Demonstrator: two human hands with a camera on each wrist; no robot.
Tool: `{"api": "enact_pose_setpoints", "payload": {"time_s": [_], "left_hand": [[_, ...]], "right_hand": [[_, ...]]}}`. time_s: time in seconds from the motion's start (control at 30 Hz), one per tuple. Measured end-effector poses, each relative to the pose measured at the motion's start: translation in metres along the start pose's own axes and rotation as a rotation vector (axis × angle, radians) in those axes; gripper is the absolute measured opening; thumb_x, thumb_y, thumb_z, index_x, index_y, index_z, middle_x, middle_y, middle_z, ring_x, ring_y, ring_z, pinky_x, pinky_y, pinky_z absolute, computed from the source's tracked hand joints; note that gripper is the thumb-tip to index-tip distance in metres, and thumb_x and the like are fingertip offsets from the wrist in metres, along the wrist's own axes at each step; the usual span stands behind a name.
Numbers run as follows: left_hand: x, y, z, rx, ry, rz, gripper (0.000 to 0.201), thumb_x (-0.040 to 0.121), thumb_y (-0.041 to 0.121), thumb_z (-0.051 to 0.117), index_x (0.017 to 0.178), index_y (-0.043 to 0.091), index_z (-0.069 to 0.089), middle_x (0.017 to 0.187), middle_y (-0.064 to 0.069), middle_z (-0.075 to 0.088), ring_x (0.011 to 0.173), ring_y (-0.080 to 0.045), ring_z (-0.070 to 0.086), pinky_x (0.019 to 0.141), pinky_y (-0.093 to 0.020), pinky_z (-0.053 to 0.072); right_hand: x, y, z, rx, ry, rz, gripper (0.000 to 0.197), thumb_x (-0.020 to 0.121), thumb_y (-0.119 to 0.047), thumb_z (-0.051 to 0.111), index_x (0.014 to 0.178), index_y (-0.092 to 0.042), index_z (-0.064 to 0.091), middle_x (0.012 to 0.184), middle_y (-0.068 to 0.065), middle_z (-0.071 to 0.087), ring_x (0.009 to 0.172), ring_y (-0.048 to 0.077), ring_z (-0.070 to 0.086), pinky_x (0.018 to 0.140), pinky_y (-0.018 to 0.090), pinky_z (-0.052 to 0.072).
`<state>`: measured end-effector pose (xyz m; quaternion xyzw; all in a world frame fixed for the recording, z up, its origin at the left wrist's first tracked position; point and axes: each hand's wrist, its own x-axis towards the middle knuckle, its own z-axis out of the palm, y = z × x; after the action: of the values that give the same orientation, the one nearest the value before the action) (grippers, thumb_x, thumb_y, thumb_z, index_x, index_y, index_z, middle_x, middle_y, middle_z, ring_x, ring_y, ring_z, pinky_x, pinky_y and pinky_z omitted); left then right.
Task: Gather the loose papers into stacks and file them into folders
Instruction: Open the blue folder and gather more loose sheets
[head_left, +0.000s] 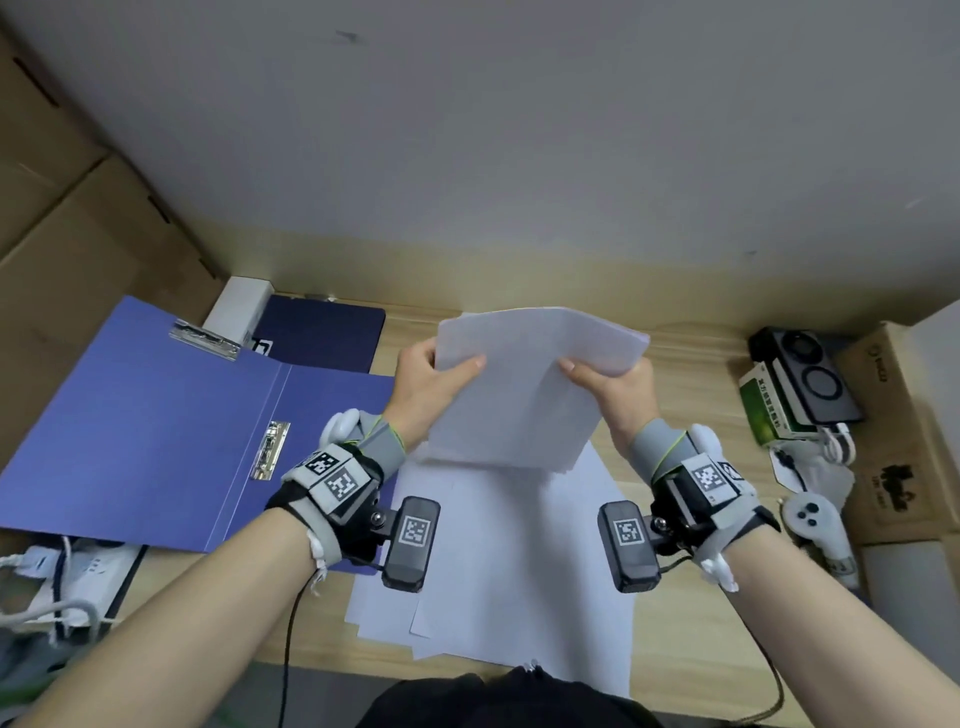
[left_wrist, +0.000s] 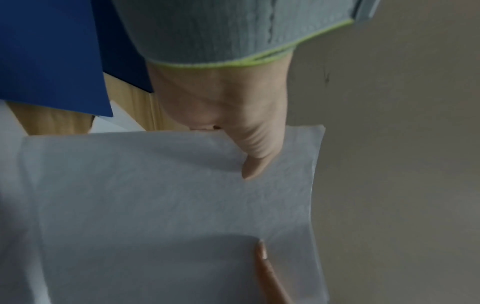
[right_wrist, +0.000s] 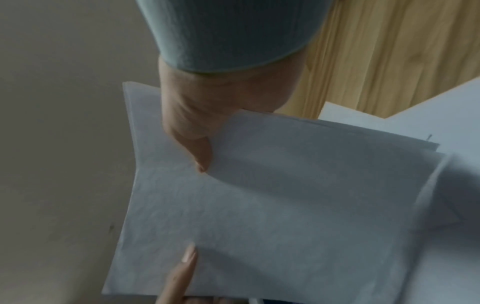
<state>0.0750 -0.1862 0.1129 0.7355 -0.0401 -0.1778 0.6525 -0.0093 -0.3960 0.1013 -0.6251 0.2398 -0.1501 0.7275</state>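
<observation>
A stack of white papers (head_left: 524, 384) is held up above the wooden desk (head_left: 691, 623), tilted on its lower edge. My left hand (head_left: 434, 376) grips its left edge with the thumb on the front sheet, and my right hand (head_left: 608, 387) grips the right edge the same way. In the left wrist view the left thumb (left_wrist: 255, 160) presses on the stack (left_wrist: 168, 216); in the right wrist view the right thumb (right_wrist: 200, 152) lies on the stack (right_wrist: 272, 216). More loose sheets (head_left: 514, 571) lie flat on the desk beneath. An open blue folder (head_left: 156, 431) with metal clips lies to the left.
A dark navy folder (head_left: 322, 332) and a white box (head_left: 239, 309) sit behind the open folder. Cardboard boxes (head_left: 62, 249) line the left side. At the right are a green box (head_left: 769, 410), a black device (head_left: 805, 374) and a white controller (head_left: 815, 519). A power strip (head_left: 67, 577) lies at lower left.
</observation>
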Motion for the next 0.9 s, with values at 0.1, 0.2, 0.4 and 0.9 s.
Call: {"api": "enact_pose_setpoints", "payload": {"time_s": [0.1,0.2,0.4,0.9], "left_hand": [[-0.003,-0.024,-0.005,0.058,-0.04,-0.096,0.017,0.082,0.003,0.073,0.098,0.005,0.07,0.095,-0.006,0.073,0.083,-0.016,0.07,0.08,-0.036,0.058],[-0.008,-0.046,-0.002,0.102,-0.058,-0.167,0.021,0.082,0.0,0.071,0.098,0.013,0.071,0.097,-0.005,0.072,0.092,-0.02,0.07,0.085,-0.033,0.053],[0.0,-0.026,-0.001,0.0,0.007,-0.124,0.023,0.079,0.0,0.072,0.082,0.023,0.07,0.085,0.004,0.073,0.078,-0.009,0.069,0.077,-0.028,0.055],[-0.015,-0.072,-0.023,0.197,-0.07,-0.22,0.026,0.074,0.009,0.075,0.099,0.005,0.072,0.101,-0.01,0.075,0.094,-0.019,0.071,0.091,-0.038,0.056]], "right_hand": [[-0.006,0.023,0.002,-0.052,-0.024,0.095,0.026,0.073,0.003,0.079,0.091,-0.015,0.073,0.089,-0.001,0.076,0.081,0.015,0.071,0.075,0.03,0.058],[-0.013,0.054,0.003,-0.123,-0.044,0.217,0.027,0.072,0.003,0.08,0.09,-0.015,0.072,0.088,-0.001,0.076,0.081,0.016,0.071,0.078,0.032,0.053],[-0.006,0.036,0.009,-0.038,0.009,0.164,0.024,0.072,0.003,0.08,0.087,-0.014,0.073,0.085,-0.004,0.077,0.078,0.013,0.072,0.073,0.029,0.059],[-0.029,0.077,0.007,-0.187,-0.02,0.243,0.033,0.066,0.004,0.083,0.09,-0.015,0.071,0.092,0.0,0.075,0.082,0.016,0.07,0.079,0.031,0.057]]}}
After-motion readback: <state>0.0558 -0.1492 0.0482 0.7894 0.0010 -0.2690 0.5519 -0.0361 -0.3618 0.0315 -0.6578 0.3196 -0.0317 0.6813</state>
